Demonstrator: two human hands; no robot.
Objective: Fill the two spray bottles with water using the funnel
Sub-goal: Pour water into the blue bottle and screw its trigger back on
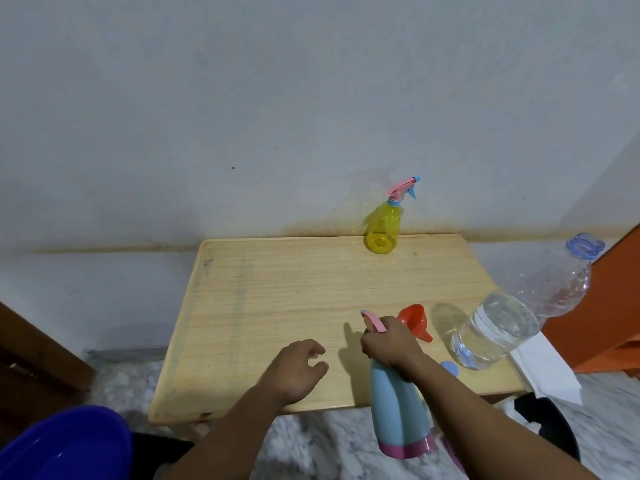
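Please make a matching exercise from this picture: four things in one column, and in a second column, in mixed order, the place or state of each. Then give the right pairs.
Things:
1. yellow spray bottle
2. blue spray bottle
3. orange funnel
4. water bottle

Places or states:
A. gripped at the top by the right hand
B. open, partly full, at the table's right edge
C. at the far edge of the table, by the wall
D. on the table just behind the right hand

Pairs: 1-C, 2-A, 3-D, 4-B

2 bare forearms, left hand (pixel 298 370), right hand (pixel 389 344), no sleeves visible
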